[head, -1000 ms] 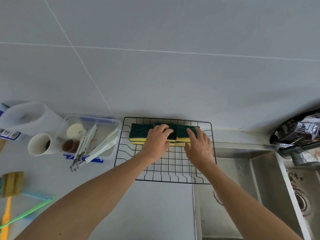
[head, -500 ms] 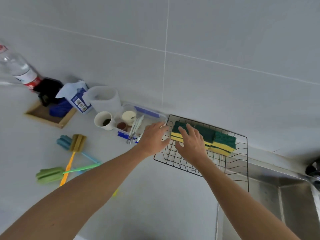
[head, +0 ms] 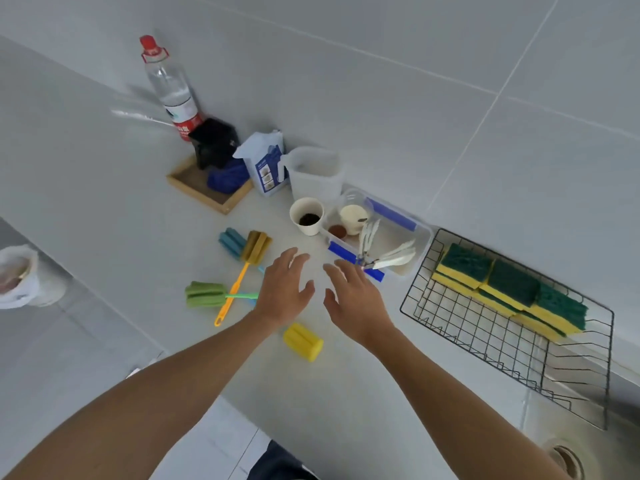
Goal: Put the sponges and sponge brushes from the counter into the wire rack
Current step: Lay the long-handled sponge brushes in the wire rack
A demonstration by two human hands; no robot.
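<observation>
The black wire rack sits on the counter at the right, partly over the sink, with several green-and-yellow sponges lined up along its far side. Left of it on the counter lie sponge brushes: a mustard one with an orange handle, a blue one, a green one and a yellow sponge head. My left hand and my right hand hover over the counter between the brushes and the rack. Both are empty with fingers spread.
Behind the brushes stand a paper cup, a clear plastic box with tongs, a measuring jug, a blue-white packet, a wooden tray and a bottle. The sink drain is at the lower right.
Both hands have left the sponges in the rack and moved left over the counter toward the brushes. The view has swung left, bringing the bottle and all the brushes into sight.
</observation>
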